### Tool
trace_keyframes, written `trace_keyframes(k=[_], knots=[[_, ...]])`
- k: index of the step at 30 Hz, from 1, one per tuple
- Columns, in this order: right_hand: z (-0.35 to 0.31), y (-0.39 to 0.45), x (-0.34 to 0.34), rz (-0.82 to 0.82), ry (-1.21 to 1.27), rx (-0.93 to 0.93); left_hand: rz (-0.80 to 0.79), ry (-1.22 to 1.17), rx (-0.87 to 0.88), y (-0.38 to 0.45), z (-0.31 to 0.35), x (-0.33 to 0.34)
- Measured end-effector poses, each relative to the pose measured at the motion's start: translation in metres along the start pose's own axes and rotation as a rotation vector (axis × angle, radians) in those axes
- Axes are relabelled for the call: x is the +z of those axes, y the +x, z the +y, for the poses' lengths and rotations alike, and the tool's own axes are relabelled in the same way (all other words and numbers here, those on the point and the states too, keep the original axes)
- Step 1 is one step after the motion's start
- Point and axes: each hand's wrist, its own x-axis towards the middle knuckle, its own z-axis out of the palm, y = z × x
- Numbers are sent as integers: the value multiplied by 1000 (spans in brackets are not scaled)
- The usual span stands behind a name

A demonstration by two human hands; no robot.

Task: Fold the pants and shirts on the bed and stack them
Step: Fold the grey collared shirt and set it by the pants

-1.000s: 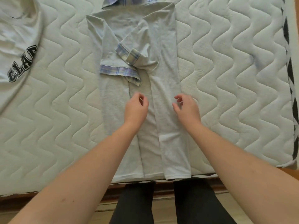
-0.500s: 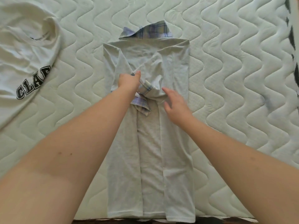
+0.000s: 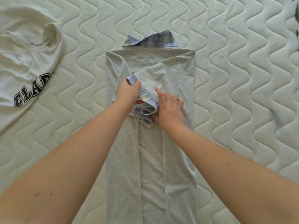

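Note:
A light grey shirt [image 3: 150, 159] with a plaid collar [image 3: 155, 39] lies lengthwise on the mattress, both sides folded in toward its middle. Two short sleeves with plaid cuffs [image 3: 146, 101] overlap at its centre. My left hand [image 3: 127, 92] pinches the upper sleeve's cuff between thumb and fingers. My right hand [image 3: 169, 107] grips the same sleeve at the cuff's lower right end. A white T-shirt [image 3: 24, 67] with black letters lies unfolded and crumpled at the far left.
The quilted white mattress [image 3: 234, 78] with a wavy stitch pattern stretches to the right and beyond the grey shirt. A dark-patterned edge strip [image 3: 297, 31] shows at the far right.
Both hands went from the shirt's lower middle up to the sleeves. The left hand has taken the plaid cuff and the right hand has closed on the sleeve beside it. The view shifted forward.

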Motion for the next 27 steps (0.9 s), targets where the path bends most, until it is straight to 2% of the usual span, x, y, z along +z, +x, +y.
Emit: trace_keyframes(k=[5,8,11,13,17,20,23,25,27], knots=[[6,-5,-8,174,246,-122,65,24,30,5,-11,-7],[24,-17,-13,178,282,-241,115,60,43,6,-11,-6],[37,-29,-19,192,331,-152,25,-160,-166,3,-7,-2],[35,-32,-18,152,341,-138,-28,-149,-209,-1,-12,0],[21,-28,-4,-156,223,-191,15,-89,-86,-1,-25,3],[19,-25,4,-199,15,-235,88,43,19,1,-22,4],[20,-21,6,-272,-106,-262,156,337,205,-1,-20,6],[21,-12,3,-340,-47,-224,118,433,325,-8,-18,7],[25,-1,-6,-338,195,-58,62,525,465,-15,-15,9]])
